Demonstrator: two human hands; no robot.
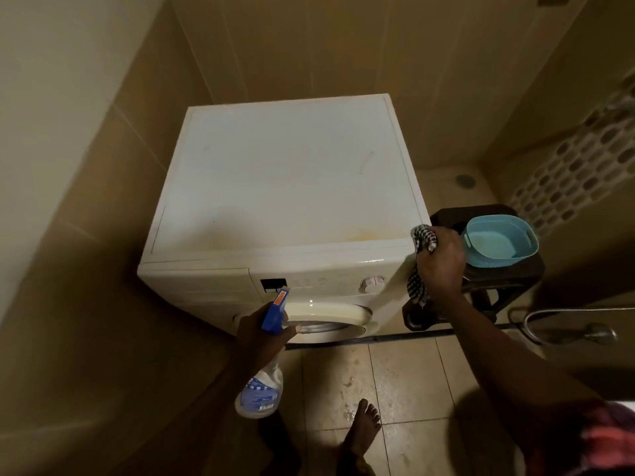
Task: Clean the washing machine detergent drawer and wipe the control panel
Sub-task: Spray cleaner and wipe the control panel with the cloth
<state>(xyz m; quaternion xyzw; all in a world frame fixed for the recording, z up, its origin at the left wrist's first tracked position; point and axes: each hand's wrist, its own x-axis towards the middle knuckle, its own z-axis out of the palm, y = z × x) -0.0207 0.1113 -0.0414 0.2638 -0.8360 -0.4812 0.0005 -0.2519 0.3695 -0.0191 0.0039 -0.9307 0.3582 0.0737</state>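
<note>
A white front-loading washing machine (285, 180) stands against the tiled wall. Its control panel (319, 281) has a dark display and a round dial (372, 282); the detergent drawer (199, 281) at the panel's left is closed. My left hand (256, 333) grips a spray bottle (264, 369) by its blue trigger head, the nozzle pointing at the display. My right hand (441, 262) grips a black-and-white checked cloth (421, 262) against the machine's front right corner.
A light blue plastic basin (500, 242) sits on a dark stool (481, 286) right of the machine. A shower hose and head (563, 324) lie further right. The tiled floor (395, 383) is wet in front of the machine, where my bare foot (360, 427) stands.
</note>
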